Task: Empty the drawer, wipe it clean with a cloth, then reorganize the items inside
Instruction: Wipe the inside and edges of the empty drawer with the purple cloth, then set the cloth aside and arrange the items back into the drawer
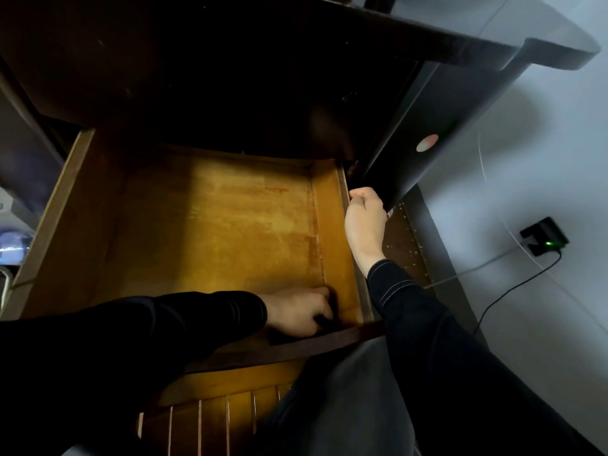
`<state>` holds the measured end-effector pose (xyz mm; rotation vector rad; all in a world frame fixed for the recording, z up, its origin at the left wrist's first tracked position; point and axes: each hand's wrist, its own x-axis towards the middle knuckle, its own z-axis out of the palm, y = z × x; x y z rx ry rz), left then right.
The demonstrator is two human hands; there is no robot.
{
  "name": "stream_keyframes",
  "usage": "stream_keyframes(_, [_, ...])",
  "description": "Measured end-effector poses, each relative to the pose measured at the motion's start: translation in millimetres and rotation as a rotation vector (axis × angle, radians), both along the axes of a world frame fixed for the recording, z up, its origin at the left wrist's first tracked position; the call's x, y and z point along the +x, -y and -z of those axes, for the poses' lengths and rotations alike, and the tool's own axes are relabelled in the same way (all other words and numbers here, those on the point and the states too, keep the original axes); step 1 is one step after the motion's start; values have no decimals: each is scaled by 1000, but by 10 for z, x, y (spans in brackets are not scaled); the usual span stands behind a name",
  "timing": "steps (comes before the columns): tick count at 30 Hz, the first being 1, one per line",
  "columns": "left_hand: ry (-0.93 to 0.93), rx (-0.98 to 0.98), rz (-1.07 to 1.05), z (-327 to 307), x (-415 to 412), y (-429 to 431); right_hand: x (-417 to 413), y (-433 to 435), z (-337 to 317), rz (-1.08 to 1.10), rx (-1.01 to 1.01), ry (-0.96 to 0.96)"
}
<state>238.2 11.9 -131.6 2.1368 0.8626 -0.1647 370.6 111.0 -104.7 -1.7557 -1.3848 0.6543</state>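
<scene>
Left hand (299, 311): fingers curled tight, knuckles up, pressed into the near right corner of the drawer (214, 225). They close on what looks like a dark cloth (325, 319), though only a sliver shows between thumb and fingers and the corner is in shadow, so I call it a cloth with some doubt. Right hand (365, 222): beyond the left and just to its right, fingers hooked over the top edge of the drawer's right side wall and thumb on the outside, bracing it. The drawer is pulled well out. Ahead of and to the left of the left hand I see only bare wooden floor with a patchy, worn finish, and pale marks in the seam that runs from the left hand up toward the right. I judge that emptying is done and wiping is in hand. Handling, as I judge it: the cloth is soft and light, best kept wadded under the fingertips so that it gets into corners. The drawer is stiff wood and likely slides if pushed, so the hold on the side wall is the sensible one. Below the left hand is a slatted front (214, 419). Right of the right hand, well apart on the floor, a black adapter (544, 236) shows a green light.
</scene>
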Motion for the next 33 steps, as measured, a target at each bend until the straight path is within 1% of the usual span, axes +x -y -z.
stream_keyframes(3, [82, -99, -68, -31, -22, 19, 5, -21, 20, 1, -4, 5])
stream_keyframes(6, [262, -162, -122, -147, -65, 28, 19, -45, 42, -1, -5, -1])
stream_keyframes(8, [376, -170, -151, -255, -70, 28, 29, -49, 54, -2, 6, 0])
stream_keyframes(11, [486, -122, -228, -349, -32, 61, 29, -47, 58, -1, 14, 7])
stream_keyframes(14, [520, -95, -460, -297, 28, 62, 24, -34, 46, -6, 9, 1])
stream_keyframes(17, [421, 71, -682, -212, 25, -86, 27, -13, 17, -10, 8, 4])
stream_keyframes(19, [417, 137, -775, -191, -36, -210, 10, 10, -19, -22, 15, 57])
stream_keyframes(22, [511, 162, -909, -255, -156, -335, -19, 35, -71, -91, 3, 226])
stream_keyframes(24, [575, 159, -973, -365, -240, -379, -6, 37, -149, -173, -61, 327])
stream_keyframes(27, [625, 169, -1016, -605, -388, -404, 97, 33, -375, -284, -186, 479])
stream_keyframes(29, [673, 168, -1004, -806, -488, -383, 158, 57, -589, -316, -150, 516])
stream_keyframes(30, [709, 168, -987, -915, -537, -356, 156, 98, -712, -334, -111, 458])
stream_keyframes(31, [752, 174, -962, -1029, -584, -323, 127, 159, -840, -366, -87, 315])
stream_keyframes(33, [832, 205, -904, -1271, -667, -260, 33, 306, -1121, -481, -123, -73])
